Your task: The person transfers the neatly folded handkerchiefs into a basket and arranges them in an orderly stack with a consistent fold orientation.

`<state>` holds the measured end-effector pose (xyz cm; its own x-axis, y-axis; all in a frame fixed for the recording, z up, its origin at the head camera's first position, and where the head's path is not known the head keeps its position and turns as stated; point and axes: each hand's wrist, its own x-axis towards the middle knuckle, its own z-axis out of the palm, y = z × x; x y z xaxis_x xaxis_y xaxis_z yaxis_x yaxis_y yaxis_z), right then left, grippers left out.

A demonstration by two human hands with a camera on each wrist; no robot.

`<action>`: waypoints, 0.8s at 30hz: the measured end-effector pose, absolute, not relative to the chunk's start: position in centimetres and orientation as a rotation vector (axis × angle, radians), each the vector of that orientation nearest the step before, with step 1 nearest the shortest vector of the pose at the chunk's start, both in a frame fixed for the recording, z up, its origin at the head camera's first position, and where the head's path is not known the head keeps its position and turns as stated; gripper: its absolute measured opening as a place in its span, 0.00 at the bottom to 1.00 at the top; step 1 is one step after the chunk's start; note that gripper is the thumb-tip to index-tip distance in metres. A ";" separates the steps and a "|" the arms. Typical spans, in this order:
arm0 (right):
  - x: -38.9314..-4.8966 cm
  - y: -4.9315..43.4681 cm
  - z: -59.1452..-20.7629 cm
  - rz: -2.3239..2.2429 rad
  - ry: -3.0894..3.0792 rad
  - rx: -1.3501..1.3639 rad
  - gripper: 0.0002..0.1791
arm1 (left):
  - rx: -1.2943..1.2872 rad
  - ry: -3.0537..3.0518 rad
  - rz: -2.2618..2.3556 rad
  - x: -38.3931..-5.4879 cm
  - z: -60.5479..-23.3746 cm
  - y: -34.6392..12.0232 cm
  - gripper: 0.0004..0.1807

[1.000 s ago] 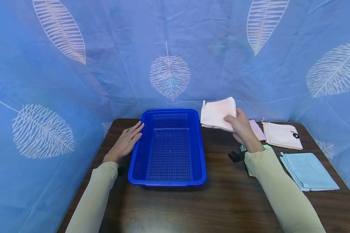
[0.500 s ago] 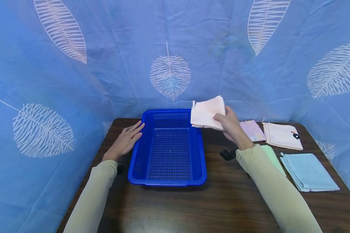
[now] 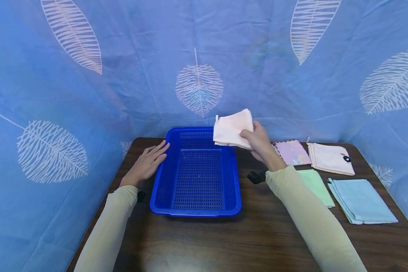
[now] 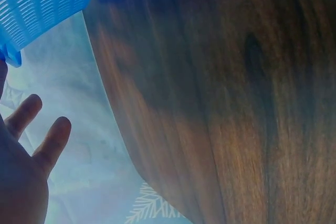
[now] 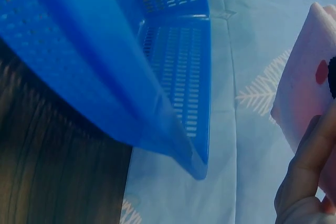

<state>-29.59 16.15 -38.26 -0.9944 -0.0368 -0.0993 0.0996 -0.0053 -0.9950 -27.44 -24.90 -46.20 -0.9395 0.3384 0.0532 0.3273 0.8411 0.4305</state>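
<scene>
The folded pink cloth (image 3: 232,128) is raised over the far right corner of the blue basket (image 3: 195,212), apart from it in my right wrist view. Its free edge points toward the basket, and a small white loop stands at its far left corner. The right wrist view shows me a red spot and a black print on its lower face.

I read the right hand (image 3: 261,141) as closed in a pinch on the pink cloth: thumb on the upper face, fingers beneath. I read the left hand (image 3: 147,163) as spread, fingers extended, gripping nothing; its fingertips lie at the left rim of the basket.

The basket is rectangular, with slotted walls and a slotted base, and stands upright on the dark wood table (image 3: 197,241).

On the right side of the table I locate four folded cloths: a lilac cloth (image 3: 294,152) at the far side; a pale cloth (image 3: 329,158) just beside it, bearing a black ring; a green cloth (image 3: 315,185), partly covered by the right sleeve (image 3: 312,215); and a light blue cloth (image 3: 363,200) nearest the right edge.

A blue curtain (image 3: 139,75) with white leaf prints surrounds the table.
</scene>
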 end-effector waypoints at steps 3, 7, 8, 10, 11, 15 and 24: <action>-29.7 15.8 -38.3 -2.174 2.123 0.066 0.39 | 0.544 2.994 0.684 -27.5 -46.2 -24.7 0.31; -29.7 15.3 -38.3 -2.173 2.121 0.076 0.40 | 0.544 2.993 0.678 -27.6 -46.1 -24.5 0.31; -29.7 15.1 -38.3 -2.175 2.122 0.079 0.40 | 0.545 2.992 0.679 -27.6 -46.1 -24.4 0.31; -29.8 14.8 -38.3 -2.183 2.117 0.083 0.40 | 0.552 2.991 0.682 -27.6 -46.1 -24.3 0.31; -29.9 14.6 -38.3 -2.187 2.114 0.080 0.39 | 0.551 2.989 0.685 -27.6 -46.1 -24.3 0.31; -30.0 14.0 -38.4 -2.203 2.085 0.079 0.38 | 0.536 2.971 0.706 -27.7 -46.0 -24.1 0.31; -30.3 12.6 -38.5 -2.232 2.030 0.090 0.40 | 0.520 2.961 0.719 -27.9 -46.2 -24.0 0.32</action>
